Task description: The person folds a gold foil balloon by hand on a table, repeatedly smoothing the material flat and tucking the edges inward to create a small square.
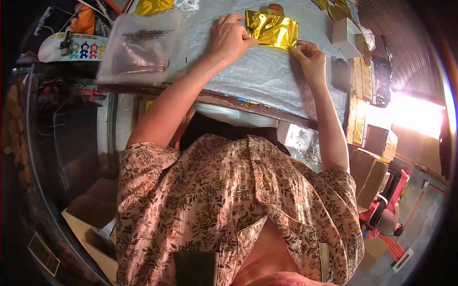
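A shiny gold foil sheet or pouch lies creased on the covered table, between my two hands. My left hand is closed on its left edge, thumb at the lower corner and fingers higher up. The lower right corner is pinched between the thumb and fingers of my right hand. Just beyond the foil's far edge is a small dark object with a reddish top, whose kind I cannot make out.
Clear plastic bags lie on the left of the table. More gold foil is at the far left. A white box stands right. Cardboard boxes are stacked lower right, near another person.
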`<state>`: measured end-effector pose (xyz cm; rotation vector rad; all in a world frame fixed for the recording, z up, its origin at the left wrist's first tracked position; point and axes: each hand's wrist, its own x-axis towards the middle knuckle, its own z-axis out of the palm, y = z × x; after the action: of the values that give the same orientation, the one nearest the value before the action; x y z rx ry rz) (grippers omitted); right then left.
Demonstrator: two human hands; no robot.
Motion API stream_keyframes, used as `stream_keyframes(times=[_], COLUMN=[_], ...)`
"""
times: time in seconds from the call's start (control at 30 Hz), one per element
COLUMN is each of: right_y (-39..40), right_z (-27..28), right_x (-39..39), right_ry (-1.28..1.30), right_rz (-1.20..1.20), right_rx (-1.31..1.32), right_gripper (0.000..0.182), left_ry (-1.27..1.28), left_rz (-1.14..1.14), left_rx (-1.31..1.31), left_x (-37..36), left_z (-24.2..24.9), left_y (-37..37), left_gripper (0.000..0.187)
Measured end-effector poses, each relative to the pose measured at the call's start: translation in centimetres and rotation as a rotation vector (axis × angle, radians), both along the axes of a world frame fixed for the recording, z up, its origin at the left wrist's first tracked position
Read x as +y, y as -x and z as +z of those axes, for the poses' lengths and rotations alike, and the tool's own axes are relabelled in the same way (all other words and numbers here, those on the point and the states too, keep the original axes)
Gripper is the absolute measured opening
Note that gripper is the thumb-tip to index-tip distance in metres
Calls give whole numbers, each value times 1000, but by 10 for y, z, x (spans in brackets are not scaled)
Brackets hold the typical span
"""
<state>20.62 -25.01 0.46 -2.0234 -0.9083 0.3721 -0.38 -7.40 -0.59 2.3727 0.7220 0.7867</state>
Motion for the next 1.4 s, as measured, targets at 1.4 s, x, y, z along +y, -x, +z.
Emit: stream_keyframes(times=[1.4], right_y=[27], right_z=[-3], right_x=[-18], right_ry=[191], right_rz=[447], right_rx=[-792], right_gripper=[77], left_ry=[-504], left_rz=[-496], left_rx=[319], left_x=[17], left_z=[8], left_y=[-39], left_gripper=[59])
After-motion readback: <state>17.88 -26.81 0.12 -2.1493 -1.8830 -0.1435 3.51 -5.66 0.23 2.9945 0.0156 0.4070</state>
